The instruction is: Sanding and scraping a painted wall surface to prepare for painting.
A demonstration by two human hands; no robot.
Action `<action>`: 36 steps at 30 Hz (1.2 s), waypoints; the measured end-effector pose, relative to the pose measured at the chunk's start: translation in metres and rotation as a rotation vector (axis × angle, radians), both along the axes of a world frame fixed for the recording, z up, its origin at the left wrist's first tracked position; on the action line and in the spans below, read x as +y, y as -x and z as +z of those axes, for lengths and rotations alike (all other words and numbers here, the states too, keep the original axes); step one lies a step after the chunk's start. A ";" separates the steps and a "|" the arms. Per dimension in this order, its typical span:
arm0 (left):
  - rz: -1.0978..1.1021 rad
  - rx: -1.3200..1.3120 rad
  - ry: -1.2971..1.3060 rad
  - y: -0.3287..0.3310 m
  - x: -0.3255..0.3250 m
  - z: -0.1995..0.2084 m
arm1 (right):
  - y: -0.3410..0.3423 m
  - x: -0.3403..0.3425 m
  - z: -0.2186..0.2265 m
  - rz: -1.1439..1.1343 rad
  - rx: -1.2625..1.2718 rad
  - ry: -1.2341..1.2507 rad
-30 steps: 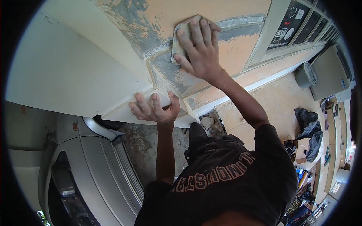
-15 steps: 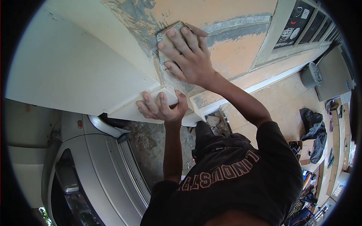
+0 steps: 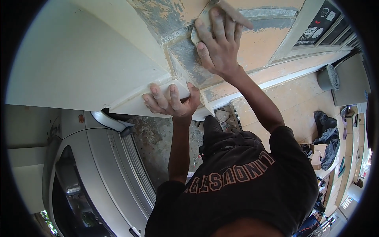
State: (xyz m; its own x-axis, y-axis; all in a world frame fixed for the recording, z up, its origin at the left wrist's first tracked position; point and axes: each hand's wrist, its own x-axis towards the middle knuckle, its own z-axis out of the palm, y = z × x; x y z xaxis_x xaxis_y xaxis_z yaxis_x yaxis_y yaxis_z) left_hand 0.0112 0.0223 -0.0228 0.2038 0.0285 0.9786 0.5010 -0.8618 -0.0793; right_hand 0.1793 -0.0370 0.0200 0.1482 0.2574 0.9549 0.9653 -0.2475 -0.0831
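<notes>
My right hand lies with fingers spread on a sheet of sandpaper, pressing it against the peach wall. One brownish edge of the sheet curls up past the fingertips; the palm hides much of the rest. Grey scraped patches mark the wall around it. Lower and to the left, my left hand grips the corner of a white ledge at the foot of the pale column, its fingers bent and dusty.
A silver car stands close at the left. Rubble lies by my feet beside the tiled floor. To the right are a grey bucket, black plastic bags and a cardboard box. A window is set in the wall.
My right hand has slid the sandpaper up and to the right along the wall, baring the grey patch near the corner. My left hand keeps its hold on the ledge.
</notes>
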 end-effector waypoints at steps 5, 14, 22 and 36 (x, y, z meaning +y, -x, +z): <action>0.006 0.016 -0.014 -0.001 0.004 -0.001 | -0.013 -0.041 -0.154 0.178 0.247 0.759; -0.029 -0.005 -0.011 -0.001 -0.001 0.000 | -0.023 -0.002 -0.009 -0.099 0.097 -0.084; -0.006 -0.013 -0.009 0.002 0.005 -0.005 | 0.012 -0.032 -0.205 0.263 0.452 0.526; -0.034 -0.044 -0.034 -0.002 0.007 -0.003 | -0.041 -0.052 -0.203 -0.082 0.950 -0.311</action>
